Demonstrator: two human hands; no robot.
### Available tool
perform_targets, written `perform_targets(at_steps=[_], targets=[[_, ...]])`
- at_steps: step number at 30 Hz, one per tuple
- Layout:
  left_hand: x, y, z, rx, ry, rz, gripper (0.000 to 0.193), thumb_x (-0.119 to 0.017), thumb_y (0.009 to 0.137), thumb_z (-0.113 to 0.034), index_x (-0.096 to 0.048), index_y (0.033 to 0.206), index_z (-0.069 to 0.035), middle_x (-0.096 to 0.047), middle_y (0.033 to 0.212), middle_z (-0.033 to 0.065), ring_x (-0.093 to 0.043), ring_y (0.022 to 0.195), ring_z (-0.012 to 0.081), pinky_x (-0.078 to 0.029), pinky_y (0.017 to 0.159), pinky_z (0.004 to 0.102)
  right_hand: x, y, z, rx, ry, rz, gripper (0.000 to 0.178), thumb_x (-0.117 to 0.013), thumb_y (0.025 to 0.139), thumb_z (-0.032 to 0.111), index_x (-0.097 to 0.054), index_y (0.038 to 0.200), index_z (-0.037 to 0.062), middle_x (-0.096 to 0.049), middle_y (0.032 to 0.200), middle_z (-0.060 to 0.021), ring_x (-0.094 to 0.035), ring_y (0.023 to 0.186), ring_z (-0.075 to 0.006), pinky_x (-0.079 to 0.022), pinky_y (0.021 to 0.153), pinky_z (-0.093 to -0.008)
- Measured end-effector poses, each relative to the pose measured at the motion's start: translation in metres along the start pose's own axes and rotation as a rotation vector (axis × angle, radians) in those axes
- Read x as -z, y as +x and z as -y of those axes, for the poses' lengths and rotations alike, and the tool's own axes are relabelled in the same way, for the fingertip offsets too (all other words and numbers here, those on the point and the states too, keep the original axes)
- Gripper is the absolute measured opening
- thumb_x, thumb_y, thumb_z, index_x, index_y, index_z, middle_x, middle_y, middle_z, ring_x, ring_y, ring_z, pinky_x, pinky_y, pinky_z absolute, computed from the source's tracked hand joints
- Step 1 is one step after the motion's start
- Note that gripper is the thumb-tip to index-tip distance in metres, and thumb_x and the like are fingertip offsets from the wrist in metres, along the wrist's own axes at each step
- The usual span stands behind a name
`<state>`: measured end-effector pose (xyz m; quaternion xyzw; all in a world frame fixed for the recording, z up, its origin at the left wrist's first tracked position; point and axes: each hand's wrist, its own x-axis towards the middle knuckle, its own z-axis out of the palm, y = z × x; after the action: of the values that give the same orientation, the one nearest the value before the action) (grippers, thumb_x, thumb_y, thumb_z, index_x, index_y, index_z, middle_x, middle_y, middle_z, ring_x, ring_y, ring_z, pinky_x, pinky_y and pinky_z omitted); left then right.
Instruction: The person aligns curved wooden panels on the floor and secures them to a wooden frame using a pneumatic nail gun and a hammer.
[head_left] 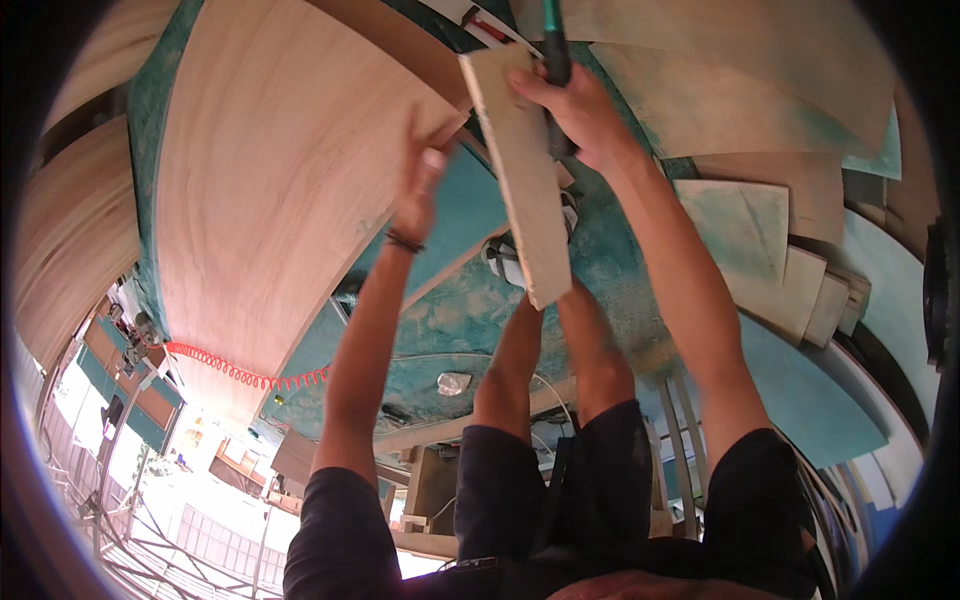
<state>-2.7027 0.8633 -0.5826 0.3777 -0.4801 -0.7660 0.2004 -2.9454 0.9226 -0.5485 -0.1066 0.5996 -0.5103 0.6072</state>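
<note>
My right hand (580,112) grips a narrow wooden board (530,190), its thumb lying over the board's face near the top. The same hand also holds a tool by its black grip (557,70), with a green shaft (551,14) running out of the top of the picture, so its working end is hidden. The board hangs at a slant in front of my legs. Left of it, my left hand (420,175) is raised, blurred by motion, its fingers stretched out and apart from the board. Behind that hand lies a large plywood sheet (270,190).
Several offcut boards (740,225) are stacked on the right. A red coiled hose (245,372) crosses the lower left. My shoes (503,260) stand on the green-stained floor (620,270). A crumpled white piece (453,383) lies near my legs.
</note>
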Motion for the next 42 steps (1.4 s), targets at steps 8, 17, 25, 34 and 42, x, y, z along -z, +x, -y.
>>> perform_targets(at_steps=[8,17,25,34,42], targets=[[-0.015,0.021,-0.003,0.073,0.121,-0.569,0.055,-0.067,0.093,-0.02,-0.038,0.134,0.002,-0.055,0.13,0.0228,-0.068,0.095,0.0256,-0.058,0.075,0.0382,-0.03,-0.02,-0.002,0.045,-0.388,-0.09,0.053,-0.081,0.084,0.049,-0.062,0.089,0.001,-0.063,0.087,-0.0035,-0.057,0.085,-0.0143,-0.05,0.077,-0.0325],[0.036,0.169,-0.005,0.047,0.811,-0.818,0.051,-0.051,0.092,-0.017,-0.028,0.13,0.01,-0.041,0.137,0.0381,-0.053,0.117,0.0505,-0.04,0.104,0.0541,-0.022,0.001,-0.091,-0.069,-0.354,-0.076,0.075,-0.093,0.068,0.047,-0.06,0.11,-0.0043,-0.051,0.08,0.0011,-0.055,0.075,-0.0117,-0.048,0.071,-0.0283],[0.055,0.205,-0.008,0.358,1.228,-0.61,0.107,-0.063,0.085,-0.029,0.009,0.153,0.012,-0.042,0.144,0.0373,-0.057,0.121,0.0454,-0.045,0.104,0.0482,-0.015,0.063,-0.1,-0.165,-0.135,-0.124,0.047,-0.09,0.069,0.034,-0.056,0.084,0.0049,-0.058,0.073,-0.0062,-0.059,0.068,-0.0195,-0.049,0.067,-0.0362],[0.036,0.206,-0.03,-0.179,2.148,-0.453,0.087,-0.067,0.083,-0.037,-0.031,0.157,-0.01,-0.064,0.125,0.0266,-0.058,0.125,0.0351,-0.035,0.113,0.0457,-0.02,0.066,-0.115,-0.15,-0.267,-0.087,0.042,-0.086,0.073,0.029,-0.059,0.092,0.0039,-0.062,0.077,-0.0078,-0.064,0.073,-0.0235,-0.051,0.07,-0.0389],[0.047,0.238,-0.058,0.258,2.011,0.781,0.059,-0.062,0.085,-0.053,-0.067,0.128,-0.013,-0.059,0.14,0.0125,-0.049,0.135,0.031,-0.03,0.118,0.0465,-0.006,0.05,-0.097,-0.254,-0.041,0.009,0.043,-0.079,0.086,0.04,-0.055,0.094,0.0047,-0.059,0.069,-0.0058,-0.06,0.055,-0.0152,-0.047,0.049,-0.0319]])
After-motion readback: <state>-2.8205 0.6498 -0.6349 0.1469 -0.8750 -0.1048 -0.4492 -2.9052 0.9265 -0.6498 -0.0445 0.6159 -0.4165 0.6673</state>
